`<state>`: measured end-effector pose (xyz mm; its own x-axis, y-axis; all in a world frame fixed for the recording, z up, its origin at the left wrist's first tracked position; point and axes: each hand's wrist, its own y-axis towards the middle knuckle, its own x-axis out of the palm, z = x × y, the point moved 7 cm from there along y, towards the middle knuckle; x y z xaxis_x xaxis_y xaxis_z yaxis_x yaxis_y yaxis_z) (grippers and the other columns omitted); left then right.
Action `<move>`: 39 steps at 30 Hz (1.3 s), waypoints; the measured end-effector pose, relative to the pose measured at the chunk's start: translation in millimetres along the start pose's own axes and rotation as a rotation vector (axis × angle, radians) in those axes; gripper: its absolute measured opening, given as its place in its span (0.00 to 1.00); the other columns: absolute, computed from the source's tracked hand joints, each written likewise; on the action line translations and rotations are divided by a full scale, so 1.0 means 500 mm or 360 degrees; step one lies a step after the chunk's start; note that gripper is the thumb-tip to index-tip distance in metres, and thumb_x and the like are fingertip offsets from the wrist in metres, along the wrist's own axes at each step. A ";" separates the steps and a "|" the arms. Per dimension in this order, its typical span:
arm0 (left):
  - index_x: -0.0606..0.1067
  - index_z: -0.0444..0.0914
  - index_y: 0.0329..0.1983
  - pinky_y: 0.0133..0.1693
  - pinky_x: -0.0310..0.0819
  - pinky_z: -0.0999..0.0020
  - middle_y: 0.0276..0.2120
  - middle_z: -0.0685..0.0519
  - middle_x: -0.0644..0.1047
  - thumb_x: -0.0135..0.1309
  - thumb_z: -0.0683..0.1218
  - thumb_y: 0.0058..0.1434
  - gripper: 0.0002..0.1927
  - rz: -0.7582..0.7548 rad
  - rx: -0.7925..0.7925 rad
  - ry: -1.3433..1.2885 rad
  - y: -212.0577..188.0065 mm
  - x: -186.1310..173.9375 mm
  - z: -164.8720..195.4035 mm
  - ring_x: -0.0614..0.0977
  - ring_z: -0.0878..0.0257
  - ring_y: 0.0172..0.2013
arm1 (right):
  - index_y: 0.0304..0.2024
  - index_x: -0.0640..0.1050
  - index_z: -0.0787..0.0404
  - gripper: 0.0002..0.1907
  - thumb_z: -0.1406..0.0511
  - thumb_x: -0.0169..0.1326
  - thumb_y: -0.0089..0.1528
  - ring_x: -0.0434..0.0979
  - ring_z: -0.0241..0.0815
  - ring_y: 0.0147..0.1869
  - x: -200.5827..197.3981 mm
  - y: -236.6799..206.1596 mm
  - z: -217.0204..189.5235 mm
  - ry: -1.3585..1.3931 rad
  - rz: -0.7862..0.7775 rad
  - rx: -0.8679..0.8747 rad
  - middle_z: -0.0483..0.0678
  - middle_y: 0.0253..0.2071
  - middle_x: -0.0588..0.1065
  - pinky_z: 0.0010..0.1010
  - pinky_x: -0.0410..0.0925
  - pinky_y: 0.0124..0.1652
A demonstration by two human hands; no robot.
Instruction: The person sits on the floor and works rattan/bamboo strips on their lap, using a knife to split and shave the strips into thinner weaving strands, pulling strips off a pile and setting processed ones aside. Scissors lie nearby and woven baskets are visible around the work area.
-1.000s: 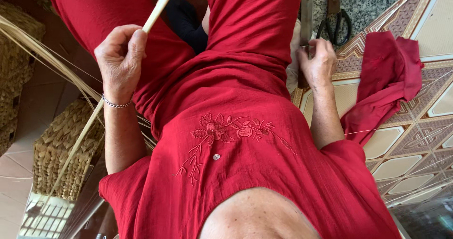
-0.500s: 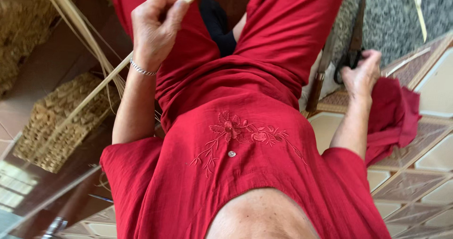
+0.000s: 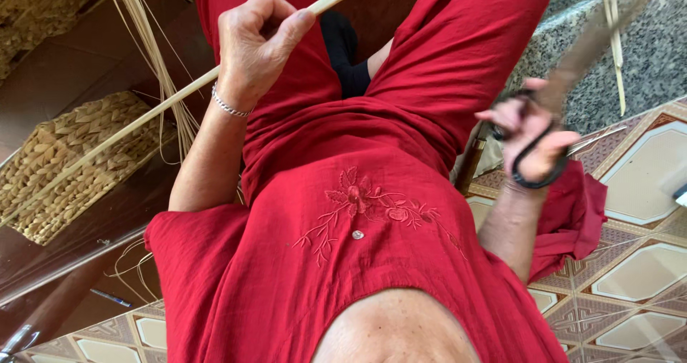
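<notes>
I look down at my own red embroidered clothes (image 3: 358,248) while seated. My left hand (image 3: 254,44) is raised over my left thigh and closed around a long pale reed stick (image 3: 143,112), which slants from the upper middle down to the left. Out at the right side, my right hand (image 3: 529,137) has its fingers through the black handles of a pair of scissors (image 3: 565,69). The scissor blades point up and to the right and are blurred by motion. The two hands are well apart.
A woven straw basket (image 3: 79,162) lies on the brown floor at left, with loose straw strands (image 3: 143,34) above it. A red cloth (image 3: 572,213) lies on patterned floor tiles (image 3: 644,263) at right, below a speckled granite ledge (image 3: 644,48). A pen (image 3: 111,298) lies lower left.
My right hand reached to the scissors by the granite ledge, took hold of them and lifted them. My left hand kept its grip on the reed stick.
</notes>
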<state>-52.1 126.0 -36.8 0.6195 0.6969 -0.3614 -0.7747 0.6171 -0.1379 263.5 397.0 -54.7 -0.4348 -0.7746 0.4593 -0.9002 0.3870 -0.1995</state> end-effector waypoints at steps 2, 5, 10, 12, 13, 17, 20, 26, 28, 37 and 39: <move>0.79 0.32 0.37 0.31 0.71 0.77 0.27 0.58 0.79 0.67 0.44 0.73 0.12 0.0017 0.0062 0.0054 -0.009 -0.006 0.012 0.75 0.76 0.29 | 0.66 0.60 0.55 0.46 0.29 0.43 0.63 0.70 0.40 0.47 0.051 0.043 0.005 -0.0330 -0.0053 -0.0140 0.46 0.59 0.67 0.39 0.73 0.48; 0.79 0.32 0.37 0.31 0.71 0.77 0.27 0.56 0.79 0.67 0.44 0.73 0.12 0.0022 0.0066 0.0049 -0.026 -0.015 0.020 0.76 0.76 0.29 | 0.70 0.63 0.61 0.50 0.30 0.45 0.64 0.69 0.34 0.41 0.129 0.108 0.045 -0.0503 -0.0264 0.0059 0.46 0.46 0.71 0.26 0.66 0.42; 0.80 0.33 0.35 0.28 0.68 0.76 0.25 0.55 0.79 0.68 0.45 0.71 0.12 0.0063 0.0026 0.0152 -0.057 -0.034 0.018 0.75 0.74 0.27 | 0.71 0.62 0.63 0.56 0.26 0.36 0.63 0.65 0.29 0.41 0.225 0.183 0.073 -0.0765 -0.0542 0.0107 0.42 0.44 0.70 0.20 0.62 0.44; 0.80 0.34 0.35 0.29 0.70 0.76 0.26 0.56 0.80 0.68 0.45 0.71 0.12 0.0076 0.0047 0.0135 -0.066 -0.040 0.016 0.77 0.75 0.27 | 0.75 0.61 0.62 0.58 0.25 0.35 0.63 0.64 0.29 0.41 0.241 0.192 0.078 -0.0823 -0.0565 0.0156 0.41 0.43 0.69 0.20 0.62 0.44; 0.80 0.34 0.35 0.29 0.69 0.76 0.26 0.56 0.80 0.68 0.45 0.71 0.12 0.0080 0.0040 0.0143 -0.070 -0.043 0.013 0.76 0.74 0.27 | 0.77 0.61 0.61 0.60 0.24 0.34 0.62 0.63 0.28 0.41 0.247 0.193 0.079 -0.0853 -0.0572 0.0177 0.40 0.42 0.69 0.20 0.62 0.44; 0.80 0.34 0.36 0.30 0.70 0.76 0.27 0.56 0.80 0.68 0.45 0.72 0.12 0.0082 0.0057 0.0116 -0.076 -0.046 0.005 0.77 0.74 0.28 | 0.76 0.62 0.61 0.61 0.24 0.33 0.60 0.61 0.28 0.38 0.255 0.191 0.078 -0.0897 -0.0553 0.0222 0.40 0.42 0.68 0.19 0.60 0.40; 0.80 0.34 0.35 0.29 0.69 0.76 0.26 0.55 0.79 0.69 0.45 0.71 0.13 0.0093 0.0063 0.0158 -0.076 -0.046 0.001 0.76 0.74 0.27 | 0.77 0.61 0.61 0.61 0.23 0.33 0.60 0.61 0.28 0.38 0.259 0.189 0.079 -0.0899 -0.0562 0.0214 0.40 0.43 0.68 0.18 0.60 0.41; 0.79 0.34 0.34 0.28 0.68 0.75 0.26 0.55 0.79 0.70 0.45 0.71 0.13 0.0102 0.0094 0.0183 -0.080 -0.043 -0.006 0.76 0.73 0.26 | 0.76 0.62 0.61 0.59 0.25 0.36 0.62 0.62 0.27 0.40 0.259 0.188 0.086 -0.0851 -0.0582 0.0183 0.40 0.42 0.67 0.18 0.61 0.42; 0.79 0.34 0.34 0.28 0.69 0.75 0.26 0.55 0.79 0.70 0.45 0.71 0.13 0.0105 0.0124 0.0192 -0.081 -0.043 -0.007 0.76 0.73 0.27 | 0.74 0.63 0.62 0.56 0.26 0.41 0.63 0.62 0.26 0.42 0.257 0.188 0.092 -0.0811 -0.0606 0.0203 0.39 0.43 0.66 0.19 0.61 0.44; 0.79 0.34 0.34 0.28 0.68 0.75 0.24 0.54 0.78 0.69 0.44 0.70 0.13 0.0033 0.0114 0.0173 -0.087 -0.028 -0.029 0.76 0.72 0.25 | 0.56 0.72 0.61 0.21 0.55 0.62 0.70 0.61 0.25 0.37 0.232 0.172 0.132 -0.0813 -0.0387 0.0180 0.36 0.37 0.64 0.18 0.58 0.41; 0.80 0.34 0.34 0.28 0.68 0.75 0.24 0.55 0.79 0.69 0.44 0.70 0.12 0.0036 0.0107 0.0160 -0.088 -0.029 -0.030 0.76 0.72 0.25 | 0.57 0.72 0.61 0.18 0.59 0.62 0.72 0.60 0.25 0.36 0.232 0.168 0.139 -0.0763 -0.0378 0.0165 0.36 0.34 0.64 0.17 0.58 0.38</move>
<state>-29.1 83.2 -39.4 0.5832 0.6730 -0.4550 -0.7761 0.6270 -0.0675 135.9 304.8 -78.4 -0.1590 -0.9854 0.0605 -0.9621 0.1409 -0.2336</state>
